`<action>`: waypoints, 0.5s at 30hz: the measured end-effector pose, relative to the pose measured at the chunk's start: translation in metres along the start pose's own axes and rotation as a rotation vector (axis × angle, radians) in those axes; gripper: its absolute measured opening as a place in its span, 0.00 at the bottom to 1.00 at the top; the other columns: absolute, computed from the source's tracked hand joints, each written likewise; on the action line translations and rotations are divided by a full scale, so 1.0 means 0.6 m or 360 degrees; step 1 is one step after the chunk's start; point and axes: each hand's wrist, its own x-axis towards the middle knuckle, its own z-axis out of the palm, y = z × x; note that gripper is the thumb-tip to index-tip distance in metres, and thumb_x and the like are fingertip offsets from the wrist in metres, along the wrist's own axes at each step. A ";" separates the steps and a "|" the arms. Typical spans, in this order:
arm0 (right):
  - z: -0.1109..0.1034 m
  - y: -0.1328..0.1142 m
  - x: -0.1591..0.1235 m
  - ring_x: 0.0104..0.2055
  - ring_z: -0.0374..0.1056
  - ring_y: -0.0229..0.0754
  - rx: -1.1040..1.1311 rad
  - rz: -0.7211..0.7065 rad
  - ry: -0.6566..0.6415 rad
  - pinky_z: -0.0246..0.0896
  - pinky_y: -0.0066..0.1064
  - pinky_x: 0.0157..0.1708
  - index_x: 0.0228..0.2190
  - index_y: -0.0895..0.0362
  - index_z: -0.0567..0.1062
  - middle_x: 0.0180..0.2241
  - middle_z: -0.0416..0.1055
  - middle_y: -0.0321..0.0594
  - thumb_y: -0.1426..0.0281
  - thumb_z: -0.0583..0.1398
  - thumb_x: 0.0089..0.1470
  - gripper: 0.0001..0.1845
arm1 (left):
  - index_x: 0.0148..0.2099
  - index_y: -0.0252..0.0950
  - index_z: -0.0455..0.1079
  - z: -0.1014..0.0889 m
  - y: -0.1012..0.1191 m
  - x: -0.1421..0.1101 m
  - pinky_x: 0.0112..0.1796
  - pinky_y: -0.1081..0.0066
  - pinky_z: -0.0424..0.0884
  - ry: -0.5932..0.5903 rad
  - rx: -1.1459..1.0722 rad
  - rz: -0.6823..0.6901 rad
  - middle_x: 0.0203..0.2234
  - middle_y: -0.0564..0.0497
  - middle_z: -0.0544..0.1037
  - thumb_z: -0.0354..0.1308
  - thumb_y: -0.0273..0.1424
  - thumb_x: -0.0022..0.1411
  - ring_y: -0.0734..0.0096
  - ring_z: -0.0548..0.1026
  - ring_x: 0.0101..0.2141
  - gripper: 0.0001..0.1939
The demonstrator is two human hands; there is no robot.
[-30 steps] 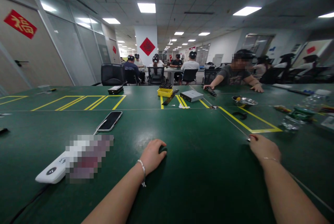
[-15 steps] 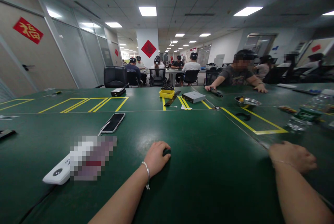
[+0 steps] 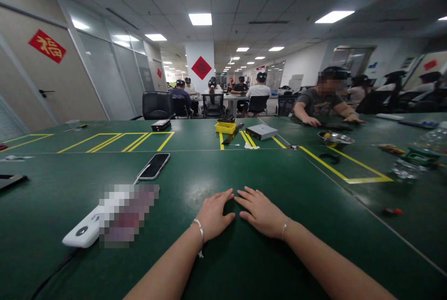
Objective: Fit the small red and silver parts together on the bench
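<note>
My left hand [image 3: 216,214] and my right hand [image 3: 260,211] lie palm down on the green work mat [image 3: 296,244], close together with their fingers spread and holding nothing. A silver bracelet [image 3: 200,236] circles my left wrist, and a thin bracelet [image 3: 284,228] circles my right. Left of my left hand lies a white flat device [image 3: 83,231], partly covered by a pixelated patch. Beyond it, a black smartphone [image 3: 154,166] rests on the mat with a thin cable at its lower end.
Yellow tape lines mark the far mat. There stand a yellow bin [image 3: 225,127], a white box [image 3: 261,131] and a metal bowl [image 3: 335,138]. A plastic bottle [image 3: 421,151] lies at right. A seated co-worker [image 3: 323,97] has a hand [image 3: 312,122] on the table.
My right hand has slid left across the mat and now lies beside my left hand. The co-worker's hands have shifted, and the view has tilted slightly.
</note>
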 end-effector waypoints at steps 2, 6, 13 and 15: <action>-0.018 0.032 -0.012 0.52 0.50 0.45 -0.0082 0.0166 0.0105 0.44 0.41 0.49 0.47 0.51 0.61 0.50 0.57 0.39 0.60 0.45 0.50 0.23 | 0.56 0.42 0.48 -0.002 0.003 0.000 0.48 0.64 0.53 -0.0026 -0.0013 -0.0035 0.48 0.53 0.65 0.53 0.33 0.49 0.65 0.57 0.50 0.31; -0.079 0.147 -0.067 0.42 0.58 0.50 -0.0463 0.1071 0.0448 0.54 0.40 0.38 0.42 0.63 0.66 0.40 0.62 0.54 0.66 0.46 0.49 0.21 | 0.55 0.44 0.50 -0.008 0.007 -0.001 0.48 0.64 0.53 -0.0052 -0.0022 -0.0082 0.47 0.55 0.66 0.52 0.33 0.50 0.66 0.58 0.50 0.29; -0.117 0.286 -0.208 0.44 0.52 0.61 -0.0232 0.2363 0.0463 0.53 0.44 0.28 0.47 0.65 0.60 0.43 0.52 0.63 0.58 0.45 0.46 0.30 | 0.53 0.44 0.54 -0.008 0.003 0.000 0.49 0.64 0.54 -0.0055 0.0005 -0.0043 0.48 0.55 0.65 0.52 0.33 0.49 0.66 0.58 0.50 0.26; -0.103 0.309 -0.235 0.45 0.51 0.62 -0.0109 0.2581 0.0446 0.52 0.45 0.27 0.48 0.65 0.57 0.43 0.50 0.64 0.57 0.46 0.44 0.33 | 0.52 0.44 0.56 -0.007 0.001 0.000 0.49 0.64 0.53 -0.0070 0.0036 -0.0045 0.48 0.55 0.64 0.52 0.34 0.49 0.65 0.58 0.50 0.25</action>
